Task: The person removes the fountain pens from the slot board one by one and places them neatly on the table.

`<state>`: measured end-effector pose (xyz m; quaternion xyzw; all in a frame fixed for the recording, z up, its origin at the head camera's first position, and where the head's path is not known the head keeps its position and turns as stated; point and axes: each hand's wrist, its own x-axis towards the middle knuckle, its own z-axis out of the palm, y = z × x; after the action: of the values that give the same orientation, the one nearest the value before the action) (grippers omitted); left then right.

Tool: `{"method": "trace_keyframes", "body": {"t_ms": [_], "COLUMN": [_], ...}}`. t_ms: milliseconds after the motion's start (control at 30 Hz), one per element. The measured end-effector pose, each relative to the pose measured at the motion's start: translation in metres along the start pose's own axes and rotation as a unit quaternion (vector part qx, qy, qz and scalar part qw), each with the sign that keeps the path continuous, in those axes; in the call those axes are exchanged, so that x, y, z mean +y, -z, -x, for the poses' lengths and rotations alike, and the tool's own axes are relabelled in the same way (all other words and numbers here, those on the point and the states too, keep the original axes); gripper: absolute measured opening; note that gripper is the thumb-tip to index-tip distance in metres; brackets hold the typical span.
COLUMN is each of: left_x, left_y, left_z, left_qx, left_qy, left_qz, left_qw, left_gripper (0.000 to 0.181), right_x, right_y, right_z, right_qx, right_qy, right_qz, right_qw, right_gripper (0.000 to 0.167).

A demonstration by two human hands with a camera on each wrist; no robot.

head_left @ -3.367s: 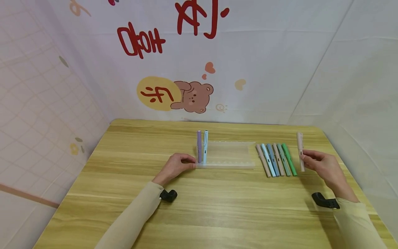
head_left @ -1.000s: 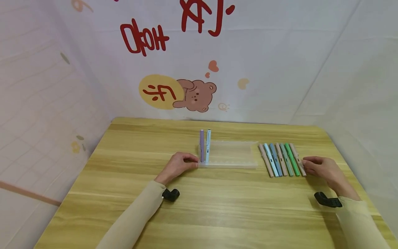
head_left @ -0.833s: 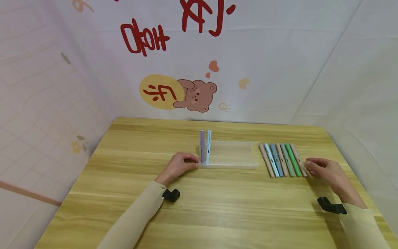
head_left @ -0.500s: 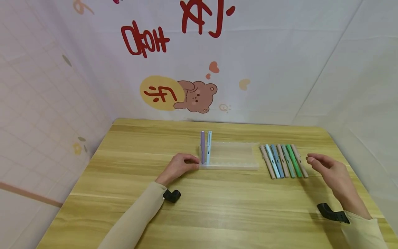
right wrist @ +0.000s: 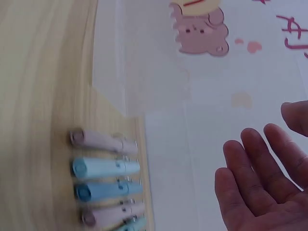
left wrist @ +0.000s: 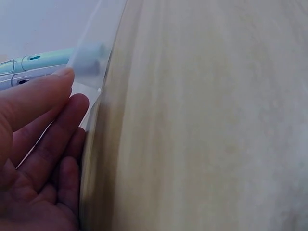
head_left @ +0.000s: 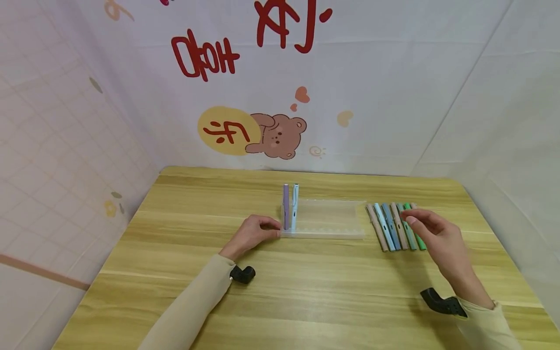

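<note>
In the head view a clear plastic pen rack (head_left: 332, 217) stands mid-table, its left end gripped by my left hand (head_left: 251, 236). A purple pen (head_left: 286, 208) and a light blue pen (head_left: 295, 209) stand upright in its left slots. The left wrist view has my thumb on the clear plastic, the fingertips at its corner. My right hand (head_left: 446, 248), holding nothing, is above the right part of a row of capped pens lying side by side, including a beige pen (head_left: 377, 228), a blue pen (head_left: 391, 227) and a green pen (head_left: 421, 242). It partly hides the rightmost pens.
A wooden table (head_left: 306, 296) lies under everything. Behind it hangs a white cloth wall (head_left: 380, 87) with a printed bear and red characters. Black wrist cameras sit on both wrists, such as the left one (head_left: 242, 274).
My right hand laid a beige pen at the right end of the row, let go and lifted away. It has since moved left over the row. My left hand stays at the rack.
</note>
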<state>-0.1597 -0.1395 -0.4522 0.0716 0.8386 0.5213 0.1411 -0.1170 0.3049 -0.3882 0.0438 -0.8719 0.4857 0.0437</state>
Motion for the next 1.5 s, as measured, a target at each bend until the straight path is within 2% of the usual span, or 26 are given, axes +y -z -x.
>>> {"method": "trace_keyframes", "body": {"t_ms": [233, 467, 567, 867, 1167, 1500], "left_x": [0.000, -0.003, -0.003, -0.001, -0.002, -0.003], "left_y": [-0.003, -0.002, -0.001, -0.001, -0.002, -0.002], "left_z": [0.001, 0.000, -0.001, -0.001, 0.002, 0.001], "left_qx": [0.003, 0.008, 0.008, 0.005, 0.007, 0.008], "left_qy": [0.000, -0.008, -0.009, -0.002, -0.005, -0.007], "left_qz": [0.006, 0.005, 0.005, 0.004, 0.007, 0.008], "left_qw": [1.0000, 0.9999, 0.9999, 1.0000, 0.9999, 0.9999], "left_gripper": [0.014, 0.014, 0.015, 0.015, 0.015, 0.014], "right_x": [-0.016, -0.025, -0.028, -0.033, -0.041, -0.045], "right_y": [-0.027, -0.057, -0.070, -0.102, -0.131, -0.154], "right_z": [-0.004, -0.012, -0.016, -0.025, -0.034, -0.042], "right_qx": [-0.031, -0.074, -0.088, -0.141, -0.147, -0.161], "right_qy": [0.011, 0.067, 0.079, 0.079, 0.069, 0.049], "right_qz": [-0.007, -0.017, -0.024, -0.076, -0.095, -0.111], "right_qw": [0.9994, 0.9949, 0.9927, 0.9840, 0.9821, 0.9795], "right_gripper": [0.033, 0.029, 0.027, 0.028, 0.029, 0.034]}}
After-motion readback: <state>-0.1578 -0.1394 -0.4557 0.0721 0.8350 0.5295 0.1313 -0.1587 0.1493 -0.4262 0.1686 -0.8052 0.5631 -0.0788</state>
